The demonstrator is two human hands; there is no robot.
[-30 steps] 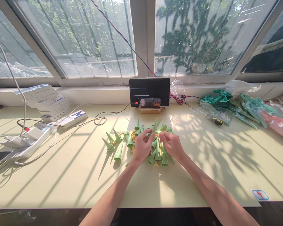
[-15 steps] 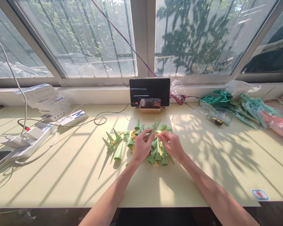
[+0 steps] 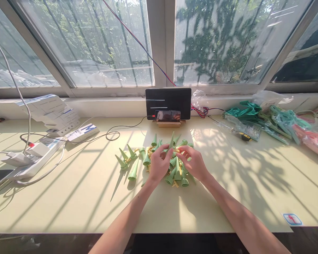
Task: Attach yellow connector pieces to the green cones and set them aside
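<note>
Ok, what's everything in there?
Pointed cones: many, green, centre
Short sticks: several, yellow, among cones
Flat screen: one, black, back
Rectangular phone: one, dark, before screen
Cardboard boxes: several, white, left
Power strip: one, white, left
Thin cables: several, mixed, left, back
Plastic bags: several, green, pink, clear, right
Rounded object: one, black, yellow, right
Paper sticker: one, blue, red, right front
Flat table: one, pale yellow, below
Glass windows: several, clear, back
Left hand: one, bare, holding cone
Right hand: one, bare, beside left
</note>
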